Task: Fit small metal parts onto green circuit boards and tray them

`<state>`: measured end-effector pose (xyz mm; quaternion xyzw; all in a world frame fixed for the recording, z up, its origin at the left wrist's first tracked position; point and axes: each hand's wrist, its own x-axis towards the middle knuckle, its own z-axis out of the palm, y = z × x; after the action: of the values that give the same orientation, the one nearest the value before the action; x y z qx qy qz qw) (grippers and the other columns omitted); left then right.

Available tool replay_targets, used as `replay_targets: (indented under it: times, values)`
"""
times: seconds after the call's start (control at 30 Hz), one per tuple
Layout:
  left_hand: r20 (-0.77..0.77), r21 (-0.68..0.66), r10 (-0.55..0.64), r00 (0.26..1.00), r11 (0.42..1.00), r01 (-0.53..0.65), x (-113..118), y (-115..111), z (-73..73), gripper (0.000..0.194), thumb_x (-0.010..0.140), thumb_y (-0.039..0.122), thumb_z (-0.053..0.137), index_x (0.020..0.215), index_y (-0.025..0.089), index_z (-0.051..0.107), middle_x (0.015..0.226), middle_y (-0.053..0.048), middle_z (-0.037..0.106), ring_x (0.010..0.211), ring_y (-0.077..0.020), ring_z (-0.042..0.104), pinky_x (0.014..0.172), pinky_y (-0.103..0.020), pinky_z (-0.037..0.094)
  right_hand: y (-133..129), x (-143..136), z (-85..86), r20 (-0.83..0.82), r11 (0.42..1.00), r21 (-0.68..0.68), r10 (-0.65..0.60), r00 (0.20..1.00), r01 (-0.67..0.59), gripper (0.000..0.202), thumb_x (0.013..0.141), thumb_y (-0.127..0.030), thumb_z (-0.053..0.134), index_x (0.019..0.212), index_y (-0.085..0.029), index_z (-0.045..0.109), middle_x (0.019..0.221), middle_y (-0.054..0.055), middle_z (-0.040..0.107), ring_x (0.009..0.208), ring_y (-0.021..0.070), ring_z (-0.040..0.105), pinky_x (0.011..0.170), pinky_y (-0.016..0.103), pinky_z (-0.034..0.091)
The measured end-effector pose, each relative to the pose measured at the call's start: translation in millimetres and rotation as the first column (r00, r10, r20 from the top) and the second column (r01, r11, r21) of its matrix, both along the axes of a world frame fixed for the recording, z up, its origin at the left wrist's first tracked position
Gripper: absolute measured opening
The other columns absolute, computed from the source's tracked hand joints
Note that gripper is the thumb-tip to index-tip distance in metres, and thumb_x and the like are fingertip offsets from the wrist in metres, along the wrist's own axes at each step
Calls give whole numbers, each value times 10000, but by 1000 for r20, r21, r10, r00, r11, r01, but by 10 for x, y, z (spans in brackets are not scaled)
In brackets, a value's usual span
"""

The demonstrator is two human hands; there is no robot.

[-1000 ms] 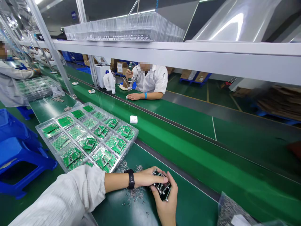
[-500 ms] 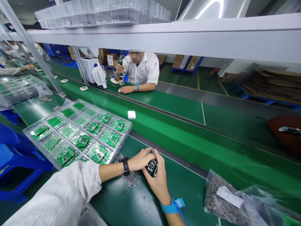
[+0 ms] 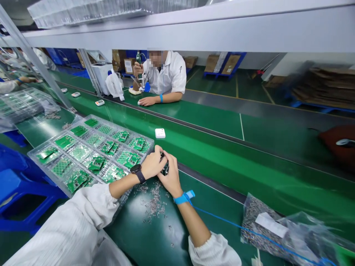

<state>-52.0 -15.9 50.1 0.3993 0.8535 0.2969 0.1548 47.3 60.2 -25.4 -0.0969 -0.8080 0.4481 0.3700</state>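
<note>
Both hands meet near the tray's right corner, around a small dark circuit board (image 3: 165, 169) with metallic parts. My left hand (image 3: 152, 163), a black watch on its wrist, has its fingers over the board's upper side. Fingers of my right hand (image 3: 172, 176), which wears a blue wrist strap (image 3: 183, 197), wrap the board from the right. Much of the board is hidden by the fingers. Below the hands, a loose pile of tiny metal parts (image 3: 154, 202) lies on the green table (image 3: 144, 232).
A clear compartment tray (image 3: 50, 171) of green boards stands left. A white square device (image 3: 160, 133) lies on the green belt (image 3: 199, 153). Right is a bag of small parts (image 3: 259, 225). Across, a person (image 3: 169, 75) holds a tool; a shelf (image 3: 194, 31) crosses above.
Both hands have moved up and left with the dark board, away from the pile toward the tray corner and belt edge. The view has shifted slightly, and the right sleeve and blue cord now show.
</note>
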Motion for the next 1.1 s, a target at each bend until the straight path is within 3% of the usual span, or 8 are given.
replay_targets:
  times: [0.17, 0.4, 0.57, 0.73, 0.93, 1.03, 1.1]
  values:
    - [-73, -119, 9, 997, 993, -18, -77, 10, -122, 209, 1048, 351, 342, 1147, 181, 413, 930, -127, 718, 893, -323, 730, 788, -401, 521, 98, -184, -161, 35, 996, 48, 78, 996, -79, 715, 868, -210, 627, 1539, -223, 379, 1451, 140, 476, 1387, 279, 470, 1201, 495, 396]
    - [-223, -234, -93, 970, 972, 39, -142, 19, -324, 206, 971, 174, 368, 1137, 159, 490, 1164, -165, 633, 1042, -276, 671, 913, -411, 537, 132, -229, -312, 152, 988, 28, 148, 977, -154, 799, 889, -171, 556, 1622, -216, 243, 1505, 159, 424, 1438, 265, 430, 1221, 474, 368]
    - [-291, -103, -198, 936, 979, 175, -137, -8, -446, 406, 880, 70, 386, 1271, 127, 476, 1204, -170, 662, 1208, -277, 611, 1097, -468, 471, 159, -203, -339, 266, 985, 129, 75, 961, -112, 838, 889, -151, 512, 1646, -244, 165, 1603, 131, 390, 1499, 301, 352, 1260, 615, 214]
    - [-397, -10, -205, 895, 976, 219, -148, -32, -501, 548, 872, 59, 368, 1418, 85, 415, 1380, -190, 590, 1367, -276, 508, 1207, -499, 375, 166, -201, -321, 264, 986, 141, 50, 963, -89, 890, 882, -130, 527, 1661, -224, 106, 1597, 148, 402, 1460, 293, 409, 1226, 555, 329]
    - [-438, 59, -190, 879, 969, 239, -146, -19, -414, 437, 976, 140, 347, 1385, 89, 494, 1328, -177, 616, 1330, -286, 513, 1194, -507, 387, 161, -219, -335, 236, 994, 101, 22, 972, -47, 938, 909, -196, 600, 1666, -230, 48, 1611, 176, 335, 1507, 312, 347, 1227, 542, 349]
    - [-448, 62, -206, 870, 964, 260, -136, -23, -366, 450, 969, 145, 375, 1399, 102, 499, 1334, -168, 612, 1311, -294, 517, 1156, -492, 419, 177, -222, -352, 208, 995, 90, 14, 978, -33, 961, 905, -194, 622, 1665, -247, 35, 1647, 171, 250, 1555, 309, 261, 1242, 534, 337]
    - [-451, 55, -209, 868, 964, 260, -139, -29, -359, 470, 944, 133, 402, 1404, 115, 499, 1311, -162, 628, 1266, -294, 552, 1119, -485, 446, 195, -221, -364, 202, 994, 89, 38, 979, -57, 976, 906, -188, 624, 1664, -258, 15, 1645, 162, 274, 1548, 296, 281, 1242, 524, 341]
